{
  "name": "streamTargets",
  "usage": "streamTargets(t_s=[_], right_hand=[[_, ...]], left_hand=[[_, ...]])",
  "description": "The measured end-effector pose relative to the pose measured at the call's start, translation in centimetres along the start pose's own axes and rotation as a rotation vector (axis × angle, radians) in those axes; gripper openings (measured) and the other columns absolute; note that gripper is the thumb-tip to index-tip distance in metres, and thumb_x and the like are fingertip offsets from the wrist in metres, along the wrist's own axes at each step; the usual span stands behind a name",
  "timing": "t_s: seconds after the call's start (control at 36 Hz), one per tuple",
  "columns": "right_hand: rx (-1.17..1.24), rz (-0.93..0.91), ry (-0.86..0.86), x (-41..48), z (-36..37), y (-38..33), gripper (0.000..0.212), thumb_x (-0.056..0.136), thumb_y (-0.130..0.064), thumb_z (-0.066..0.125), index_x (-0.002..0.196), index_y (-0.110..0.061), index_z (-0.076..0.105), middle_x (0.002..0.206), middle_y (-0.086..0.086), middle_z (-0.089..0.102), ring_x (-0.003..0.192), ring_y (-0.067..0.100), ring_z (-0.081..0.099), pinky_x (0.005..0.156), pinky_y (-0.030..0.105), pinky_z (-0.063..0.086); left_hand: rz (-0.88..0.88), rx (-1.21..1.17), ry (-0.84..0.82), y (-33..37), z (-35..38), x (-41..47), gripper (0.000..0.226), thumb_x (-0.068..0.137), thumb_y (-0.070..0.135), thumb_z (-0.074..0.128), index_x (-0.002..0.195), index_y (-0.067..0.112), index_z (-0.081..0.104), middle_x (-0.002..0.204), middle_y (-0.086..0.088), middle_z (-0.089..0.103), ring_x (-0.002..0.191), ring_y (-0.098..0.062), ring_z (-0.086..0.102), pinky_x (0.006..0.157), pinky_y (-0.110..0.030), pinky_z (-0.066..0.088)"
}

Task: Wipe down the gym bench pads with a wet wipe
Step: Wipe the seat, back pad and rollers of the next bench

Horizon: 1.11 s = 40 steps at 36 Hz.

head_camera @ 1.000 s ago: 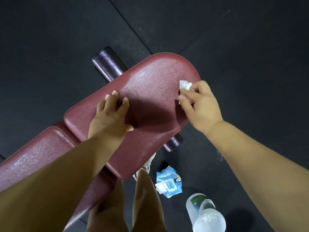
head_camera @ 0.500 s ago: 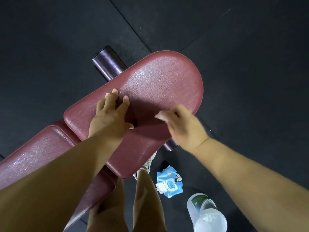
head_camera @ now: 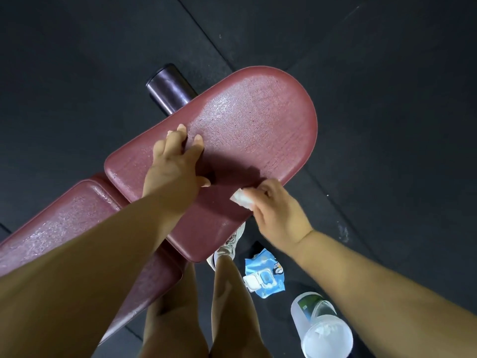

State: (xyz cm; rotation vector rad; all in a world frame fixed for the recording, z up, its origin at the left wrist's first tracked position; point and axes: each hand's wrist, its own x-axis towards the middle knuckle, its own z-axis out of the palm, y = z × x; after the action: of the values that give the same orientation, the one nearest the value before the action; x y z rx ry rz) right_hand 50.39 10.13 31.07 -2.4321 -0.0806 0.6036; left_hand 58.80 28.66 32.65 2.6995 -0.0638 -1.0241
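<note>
A dark red rounded bench pad [head_camera: 255,120] fills the middle of the view, its surface glistening wet. A second red pad [head_camera: 59,223] joins it at the lower left. My left hand [head_camera: 175,166] rests flat on the rounded pad, fingers spread toward its far edge. My right hand [head_camera: 276,213] pinches a crumpled white wet wipe [head_camera: 241,198] against the pad's near right edge.
A dark cylindrical roller [head_camera: 169,89] sticks out behind the pad. On the black rubber floor lie a blue wet-wipe pack [head_camera: 265,276] and a clear plastic container [head_camera: 322,329] at the lower right. My legs and a shoe [head_camera: 229,244] stand beside the bench.
My right hand has dragged the wipe from the pad's far right edge along the edge toward me, down to its near right side. My left hand has stayed put.
</note>
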Motion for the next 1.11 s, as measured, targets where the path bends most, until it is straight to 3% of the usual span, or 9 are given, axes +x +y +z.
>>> streamTargets(t_s=[0.28,0.39,0.5,0.58,0.67,0.75,0.86,0.94,1.11], right_hand=[[-0.073,0.286,0.364,5.3,-2.6,1.6,0.038,0.088,-0.009,0.048,0.121,-0.023,0.061,0.104,0.013,0.045,0.08,0.034,0.055,0.075,0.043,0.051],[-0.039,0.169,0.187,1.4,2.2,-1.7,0.042,0.082,-0.006,0.05,0.117,-0.023,0.063,0.099,0.003,0.048,0.084,0.024,0.056,0.075,0.023,0.042],[-0.154,-0.208,-0.157,-2.5,5.4,-2.6,0.051,0.072,0.0,0.042,0.115,-0.016,0.062,0.094,0.014,0.051,0.075,0.033,0.054,0.06,0.038,0.054],[-0.218,-0.297,-0.109,-0.9,3.7,-2.0,0.039,0.082,-0.01,0.035,0.106,-0.019,0.065,0.088,0.002,0.052,0.076,0.023,0.053,0.06,0.032,0.047],[-0.164,-0.042,0.113,2.3,1.1,-0.4,0.019,0.092,-0.016,0.045,0.1,-0.017,0.062,0.088,-0.018,0.058,0.071,0.007,0.051,0.068,0.026,0.036],[-0.143,0.202,0.306,4.2,-1.0,-0.1,0.039,0.09,-0.011,0.047,0.127,-0.02,0.053,0.116,0.012,0.046,0.078,0.034,0.053,0.07,0.039,0.048],[-0.075,0.33,0.382,3.8,1.2,-2.2,0.032,0.089,-0.007,0.049,0.12,-0.012,0.056,0.113,0.017,0.048,0.087,0.038,0.056,0.073,0.044,0.048],[-0.119,0.092,0.229,1.0,5.0,-4.4,0.032,0.078,0.0,0.055,0.105,-0.014,0.064,0.09,0.01,0.054,0.071,0.028,0.057,0.065,0.03,0.049],[-0.185,-0.447,-0.234,-1.1,6.5,-4.4,0.022,0.096,-0.045,0.045,0.092,-0.023,0.048,0.085,-0.011,0.046,0.078,0.009,0.046,0.073,0.027,0.037]], left_hand=[[0.016,-0.162,0.205,-2.5,1.0,-3.2,0.058,0.078,0.023,0.073,0.132,0.023,0.051,0.145,0.0,0.029,0.132,-0.023,0.019,0.108,-0.039,0.031],[0.011,-0.077,0.075,-4.5,2.4,-5.2,0.074,0.08,0.026,0.072,0.145,0.02,0.036,0.157,-0.001,0.01,0.141,-0.025,0.007,0.113,-0.041,0.023],[0.045,-0.036,-0.006,-5.5,3.3,-5.5,0.078,0.084,0.028,0.068,0.149,0.022,0.025,0.158,0.004,-0.006,0.145,-0.023,-0.005,0.113,-0.043,0.023],[0.04,-0.026,-0.012,-5.5,3.2,-5.1,0.078,0.082,0.027,0.07,0.148,0.025,0.027,0.158,0.005,-0.004,0.145,-0.024,-0.002,0.112,-0.043,0.026],[0.057,-0.017,-0.014,-5.7,3.0,-5.0,0.078,0.081,0.025,0.072,0.147,0.024,0.03,0.158,0.005,0.0,0.144,-0.026,0.001,0.11,-0.045,0.029],[0.079,-0.02,0.006,-5.9,3.0,-5.0,0.078,0.08,0.023,0.073,0.146,0.024,0.031,0.158,0.005,0.003,0.144,-0.028,0.003,0.106,-0.048,0.034],[0.04,-0.022,-0.044,-5.8,2.9,-4.9,0.081,0.082,0.031,0.071,0.147,0.032,0.024,0.157,0.012,-0.005,0.144,-0.02,-0.004,0.11,-0.042,0.03],[0.055,-0.028,-0.042,-5.9,2.7,-4.8,0.083,0.081,0.035,0.071,0.148,0.033,0.023,0.156,0.014,-0.006,0.144,-0.018,-0.004,0.112,-0.04,0.027],[0.109,-0.211,0.066,-7.3,2.4,-5.4,0.066,0.08,0.013,0.072,0.138,0.03,0.046,0.155,0.015,0.016,0.144,-0.011,0.008,0.114,-0.032,0.021]])
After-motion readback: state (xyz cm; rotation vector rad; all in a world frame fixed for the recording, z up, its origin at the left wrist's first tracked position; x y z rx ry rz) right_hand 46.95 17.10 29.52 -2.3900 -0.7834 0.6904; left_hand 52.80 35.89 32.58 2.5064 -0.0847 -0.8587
